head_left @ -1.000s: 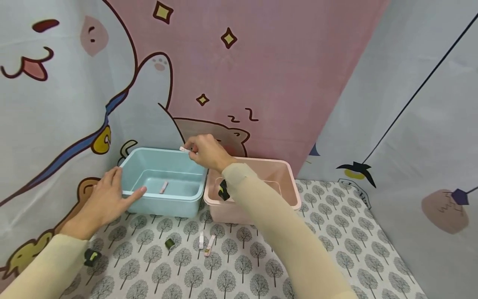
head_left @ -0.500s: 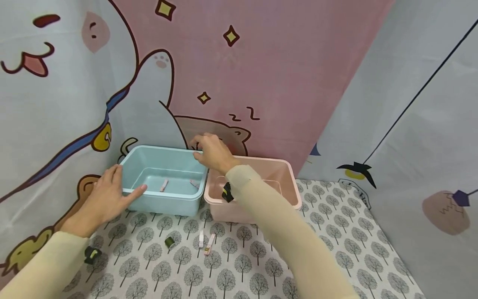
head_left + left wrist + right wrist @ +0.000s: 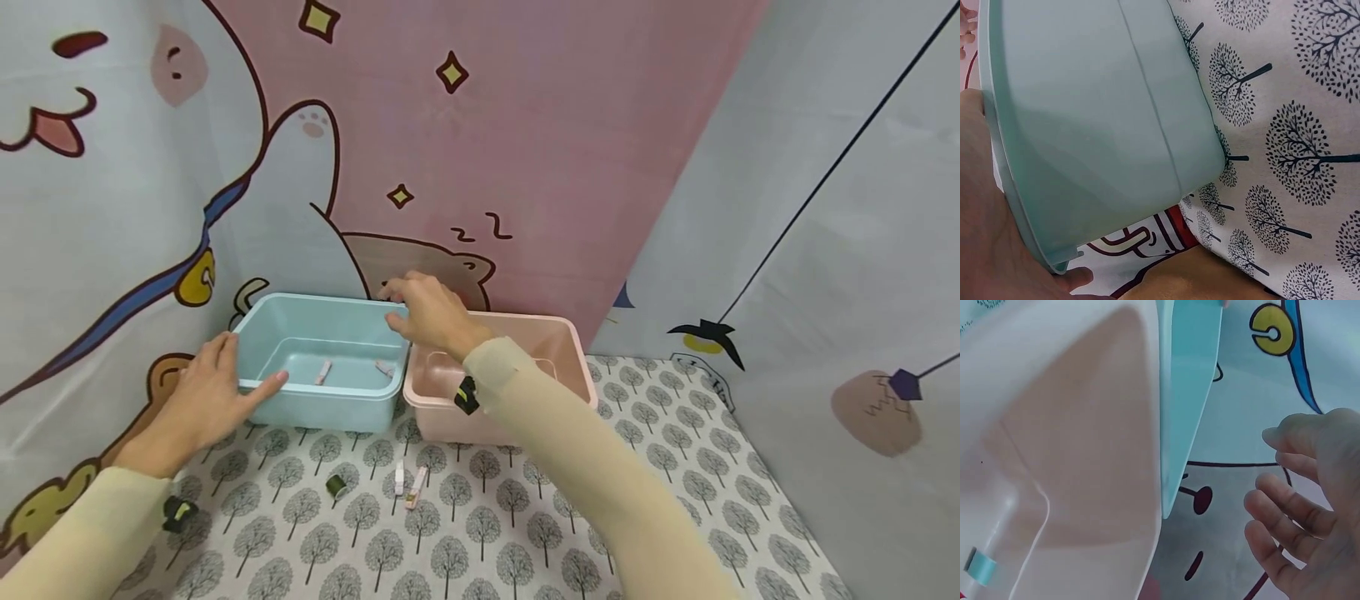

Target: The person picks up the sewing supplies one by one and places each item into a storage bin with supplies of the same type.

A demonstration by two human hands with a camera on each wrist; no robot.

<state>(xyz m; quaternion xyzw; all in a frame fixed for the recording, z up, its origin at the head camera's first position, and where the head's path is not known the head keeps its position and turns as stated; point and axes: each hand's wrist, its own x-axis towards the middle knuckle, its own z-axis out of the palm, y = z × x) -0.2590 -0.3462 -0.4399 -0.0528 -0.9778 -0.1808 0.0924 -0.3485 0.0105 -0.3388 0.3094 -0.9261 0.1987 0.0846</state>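
Blue bin (image 3: 318, 408): smooth, hard plastic, round corners.
Left hand (image 3: 206, 396): our straight fingers touch the bin.
Right hand (image 3: 429, 310): free, our fingers softly bent.

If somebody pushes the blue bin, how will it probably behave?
The blue bin is probably light for its size: it looks thin-walled, with only two small pieces visible inside. Low and wide, it likely slides rather than tips.

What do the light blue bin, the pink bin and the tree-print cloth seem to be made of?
Light blue bin: probably moulded plastic, satin, judging by its smooth walls and even rim. Pink bin: likely similar plastic, with soft highlights inside. Tree-print cloth: apparently matt woven fabric, showing no shine; fibre unclear.
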